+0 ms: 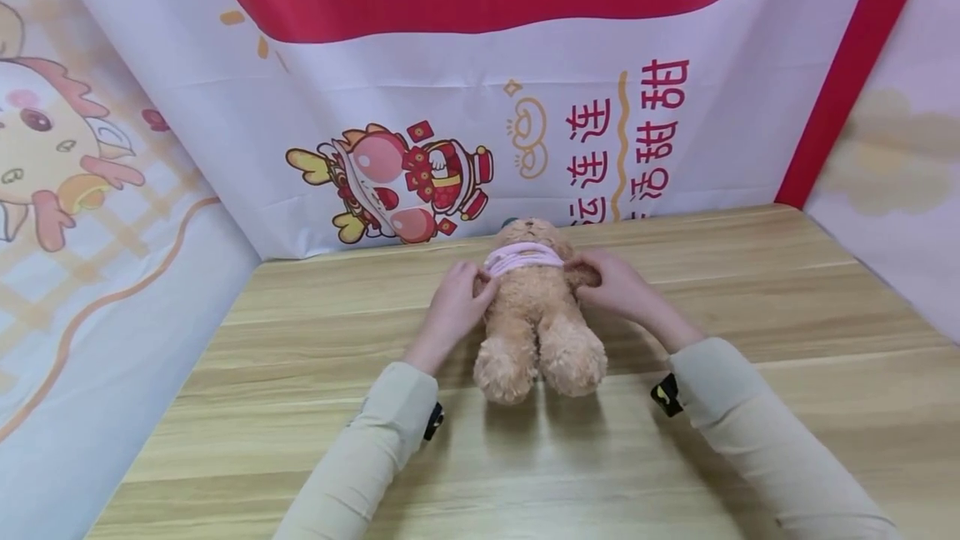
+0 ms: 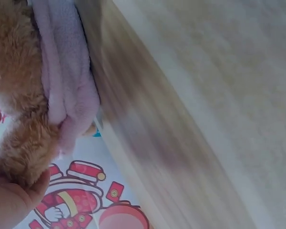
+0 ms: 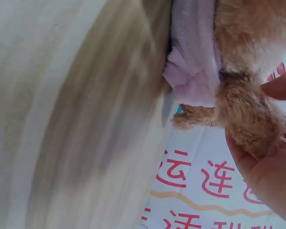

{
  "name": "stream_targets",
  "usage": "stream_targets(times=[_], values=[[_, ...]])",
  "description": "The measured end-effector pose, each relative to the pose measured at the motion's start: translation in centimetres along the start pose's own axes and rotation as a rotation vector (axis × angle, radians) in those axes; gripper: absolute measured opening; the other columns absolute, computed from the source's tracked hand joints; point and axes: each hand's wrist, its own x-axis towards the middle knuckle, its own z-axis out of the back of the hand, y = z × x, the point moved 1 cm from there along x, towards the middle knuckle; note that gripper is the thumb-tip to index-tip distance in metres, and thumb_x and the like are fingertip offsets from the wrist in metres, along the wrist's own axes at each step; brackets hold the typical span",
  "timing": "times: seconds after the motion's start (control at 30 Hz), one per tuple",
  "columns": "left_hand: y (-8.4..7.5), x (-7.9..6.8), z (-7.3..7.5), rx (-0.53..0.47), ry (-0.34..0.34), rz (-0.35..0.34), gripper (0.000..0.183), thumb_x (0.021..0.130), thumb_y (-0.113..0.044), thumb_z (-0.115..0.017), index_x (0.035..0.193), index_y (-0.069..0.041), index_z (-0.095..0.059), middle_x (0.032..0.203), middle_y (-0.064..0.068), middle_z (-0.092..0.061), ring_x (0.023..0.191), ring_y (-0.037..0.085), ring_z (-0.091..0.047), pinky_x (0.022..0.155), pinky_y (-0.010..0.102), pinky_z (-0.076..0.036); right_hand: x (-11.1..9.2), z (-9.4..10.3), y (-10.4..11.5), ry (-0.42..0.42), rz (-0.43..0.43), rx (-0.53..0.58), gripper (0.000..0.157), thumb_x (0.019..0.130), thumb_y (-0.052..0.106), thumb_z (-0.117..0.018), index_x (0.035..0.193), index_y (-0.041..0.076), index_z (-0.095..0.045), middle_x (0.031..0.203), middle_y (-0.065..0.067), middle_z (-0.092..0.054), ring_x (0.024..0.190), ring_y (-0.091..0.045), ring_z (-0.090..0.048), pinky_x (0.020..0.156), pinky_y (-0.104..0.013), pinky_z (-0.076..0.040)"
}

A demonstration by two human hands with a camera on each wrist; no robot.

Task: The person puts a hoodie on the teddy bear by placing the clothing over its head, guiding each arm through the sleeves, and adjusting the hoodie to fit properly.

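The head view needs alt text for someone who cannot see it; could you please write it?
A person's left hand and right hand hold a tan teddy bear by its arms, its feet toward the camera, at a wood-grain table. Pale pink cloth crosses the bear's upper chest, and a red and white printed backdrop hangs behind.

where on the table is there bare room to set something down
Bare tabletop runs from the right hand and right sleeve to the table's right edge, and from the left hand and left sleeve to its left edge. Another patch lies between the sleeves, nearer than the teddy bear. Crowded: around the bear, gripped by both hands.
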Motion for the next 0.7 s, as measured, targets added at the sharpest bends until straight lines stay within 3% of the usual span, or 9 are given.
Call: stream_targets(times=[0.17,0.37,0.53,0.7], values=[[-0.49,0.15,0.01,0.02,0.054,0.009,0.033,0.091,-0.035,-0.061,0.107,-0.006,-0.058,0.108,0.011,-0.061,0.1,0.026,-0.058,0.089,0.041,-0.048,0.16,-0.65,0.09,-0.002,0.091,0.01,0.04,0.089,0.015,-0.061,0.124,-0.005,-0.055,0.122,-0.026,-0.056,0.11,-0.038,-0.054,0.096,-0.051,-0.044],[-0.26,0.11,0.19,0.04,0.141,0.022,0.059,0.083,-0.045,-0.067,0.125,-0.007,-0.052,0.127,0.014,-0.055,0.121,0.031,-0.052,0.105,0.044,-0.041,0.31,-0.83,-0.22,0.022,0.069,0.015,0.047,0.088,0.017,-0.066,0.126,-0.006,-0.052,0.125,-0.028,-0.054,0.116,-0.041,-0.051,0.103,-0.054,-0.039],[-0.09,0.1,0.23,0.109,0.223,-0.015,0.071,0.08,-0.05,-0.068,0.136,-0.01,-0.048,0.14,0.015,-0.048,0.13,0.036,-0.044,0.109,0.048,-0.036,0.27,-0.69,-0.32,0.078,0.076,0.029,0.059,0.083,0.02,-0.072,0.131,-0.005,-0.048,0.133,-0.029,-0.05,0.123,-0.045,-0.047,0.106,-0.056,-0.036],[-0.18,0.17,0.36,0.117,0.284,-0.015,0.079,0.076,-0.051,-0.072,0.141,-0.017,-0.043,0.146,0.014,-0.042,0.135,0.036,-0.038,0.112,0.048,-0.032,0.4,-0.67,-0.59,0.13,0.083,0.037,0.072,0.077,0.019,-0.077,0.135,-0.006,-0.043,0.136,-0.03,-0.047,0.127,-0.046,-0.043,0.109,-0.056,-0.031]])
